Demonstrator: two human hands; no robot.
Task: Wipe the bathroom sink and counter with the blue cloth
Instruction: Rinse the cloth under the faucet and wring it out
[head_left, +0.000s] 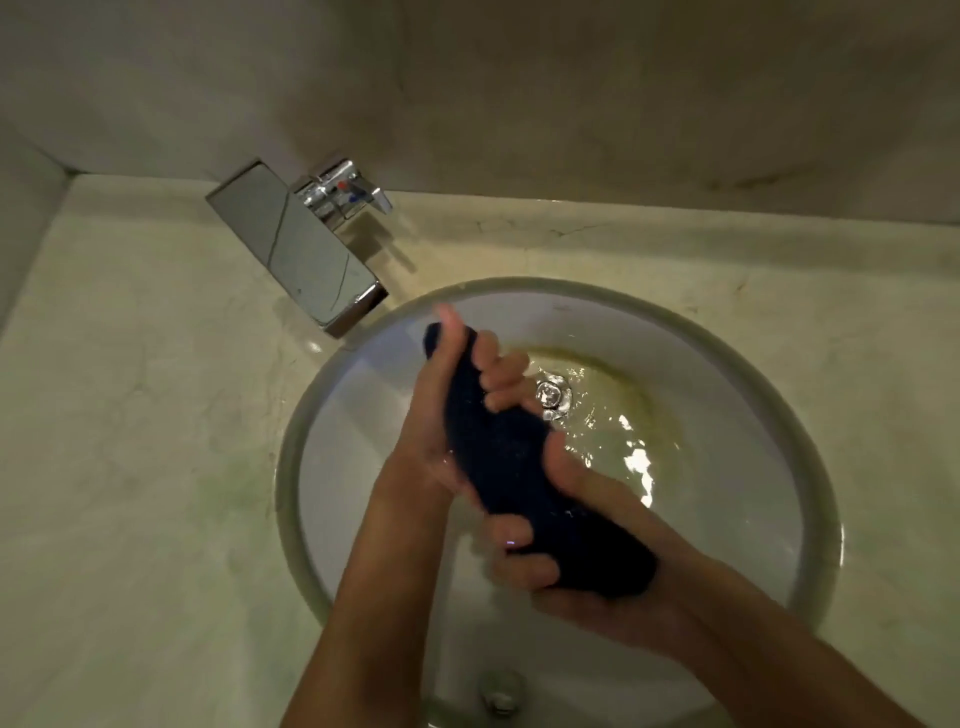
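The pale stone desk (130, 415) fills most of the view, running from the far wall to the near edge, where it is cut off by the frame on the left, right and bottom. Its surface looks mottled with faint greenish marks, though the dim light makes it hard to say what they are. Set into its middle is the round white sink (363, 395), whose near rim is cut off at the bottom edge. Shallow water (623, 447) with bright glints lies in the far right of the bowl, around the metal drain (553, 397), which is partly blurred by the ripples.

At the far left of the desk stands a flat chrome tap (296, 249), its spout reaching over the sink's far left rim; a lever with red and blue marks sits behind it.

Over the bowl, the blue cloth (509, 467) is rolled into a dark, thick twist lying from far left to near right. It looks almost black in this light. The left hand (441, 410) grips its far end, fingers (498, 374) curled tightly over the roll. The right hand (566, 566) clasps the near end, fingers wrapped around it from below; its palm is mostly hidden behind the cloth. Both hands are motion-blurred. A small metal fitting shows at the sink's near wall, too blurred to identify.
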